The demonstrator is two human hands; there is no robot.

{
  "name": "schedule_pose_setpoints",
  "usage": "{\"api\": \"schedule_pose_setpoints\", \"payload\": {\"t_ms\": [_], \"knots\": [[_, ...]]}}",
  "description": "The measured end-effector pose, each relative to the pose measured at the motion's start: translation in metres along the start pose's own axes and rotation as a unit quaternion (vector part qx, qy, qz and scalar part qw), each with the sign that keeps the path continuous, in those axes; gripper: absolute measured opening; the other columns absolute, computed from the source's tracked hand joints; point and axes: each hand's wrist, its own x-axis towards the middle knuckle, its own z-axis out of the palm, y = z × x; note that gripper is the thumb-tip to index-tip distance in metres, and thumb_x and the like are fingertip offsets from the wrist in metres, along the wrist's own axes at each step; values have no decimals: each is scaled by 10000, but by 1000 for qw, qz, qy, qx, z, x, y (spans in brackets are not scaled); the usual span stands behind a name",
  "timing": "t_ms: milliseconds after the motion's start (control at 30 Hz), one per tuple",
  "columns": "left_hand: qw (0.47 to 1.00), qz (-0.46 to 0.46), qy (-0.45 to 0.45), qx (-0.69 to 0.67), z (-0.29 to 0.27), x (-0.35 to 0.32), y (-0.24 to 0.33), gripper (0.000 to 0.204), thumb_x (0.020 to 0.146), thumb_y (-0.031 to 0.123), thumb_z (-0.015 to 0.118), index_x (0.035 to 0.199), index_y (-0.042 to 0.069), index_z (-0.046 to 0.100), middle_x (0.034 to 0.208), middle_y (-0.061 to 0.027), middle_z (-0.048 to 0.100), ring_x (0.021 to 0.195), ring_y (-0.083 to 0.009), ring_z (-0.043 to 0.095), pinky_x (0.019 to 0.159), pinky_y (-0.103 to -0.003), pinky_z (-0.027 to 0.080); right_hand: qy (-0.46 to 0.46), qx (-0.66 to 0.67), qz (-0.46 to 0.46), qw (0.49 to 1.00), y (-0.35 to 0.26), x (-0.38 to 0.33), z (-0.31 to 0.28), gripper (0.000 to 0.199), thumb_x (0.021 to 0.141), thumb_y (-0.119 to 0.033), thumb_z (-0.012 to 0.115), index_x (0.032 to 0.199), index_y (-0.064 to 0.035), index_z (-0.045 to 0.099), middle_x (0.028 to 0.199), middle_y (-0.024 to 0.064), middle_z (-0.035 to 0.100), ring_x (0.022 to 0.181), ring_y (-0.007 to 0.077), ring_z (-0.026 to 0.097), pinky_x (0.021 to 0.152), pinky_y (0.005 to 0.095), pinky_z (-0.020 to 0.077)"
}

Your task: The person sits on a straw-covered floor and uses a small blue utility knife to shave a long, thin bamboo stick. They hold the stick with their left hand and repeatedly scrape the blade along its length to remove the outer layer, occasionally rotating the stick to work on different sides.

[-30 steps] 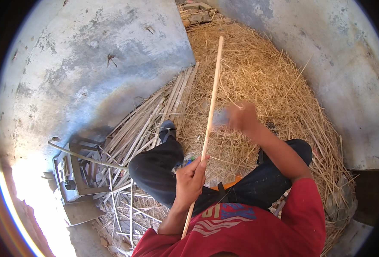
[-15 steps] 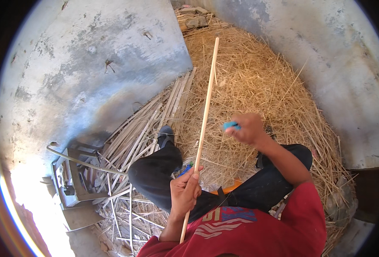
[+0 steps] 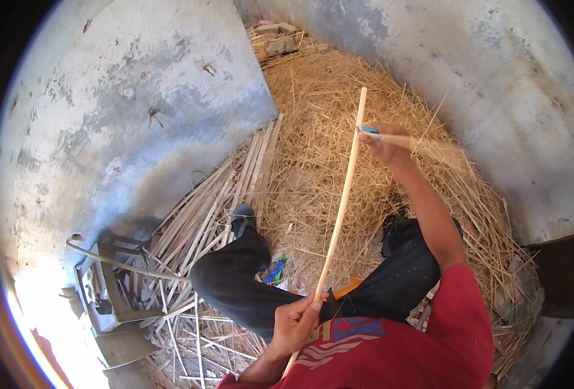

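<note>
A long pale bamboo strip (image 3: 343,201) slants up and away across my lap, slightly bowed. My left hand (image 3: 295,326) is closed round its lower part, near my waist. Up by the strip's far end, my right hand (image 3: 387,144) is closed on a small blue tool (image 3: 369,130) that meets the strip's edge. Its exact kind and any blade do not show clearly. A pale, motion-smeared sliver stretches rightward across that hand; whether it is a shaving or part of the tool I cannot tell.
Dry shavings (image 3: 326,84) heap between two weathered walls. A pile of pale strips (image 3: 203,194) lies at left beside a wooden frame (image 3: 115,285) with a curved rod. My bent legs (image 3: 235,266) flank the middle; an orange object (image 3: 348,286) lies between them.
My right hand has moved up and away, bringing the blue tool from beside the strip onto its far part. The strip's far end has swung right and bows; my left hand shifted slightly right.
</note>
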Motion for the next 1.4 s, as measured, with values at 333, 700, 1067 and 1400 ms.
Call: {"api": "schedule_pose_setpoints", "payload": {"t_ms": [333,700,1067,1400], "knots": [[988,-75,-30,134,-8,-45,-6,265,962,168,551,1140,-5,643,697,75,515,616,0,418,531,-193,369,-57,-38,458,886,130,34,-47,919,830,-806,259,951,-16,712,829,191,679,830,368,654,741,471,479],[986,18,141,88,-8,13,18,283,973,131,526,1211,-2,603,581,91,417,491,17,356,429,-173,264,-367,20,180,912,-20,-19,-32,702,848,-715,434,811,-44,638,713,166,612,695,283,623,622,429,461],[992,58,112,17,2,40,20,288,979,132,518,1199,-40,592,534,71,400,431,-11,325,408,-207,238,-104,127,-160,973,-128,-57,-24,678,652,-753,638,498,-111,486,434,47,473,366,230,506,369,362,383],[993,62,98,16,4,51,27,295,985,159,513,1188,-37,596,522,68,390,431,-17,336,408,-204,260,-43,65,-205,976,-114,-43,-13,711,648,-791,605,487,-122,427,419,22,425,353,193,461,361,328,347]]}}
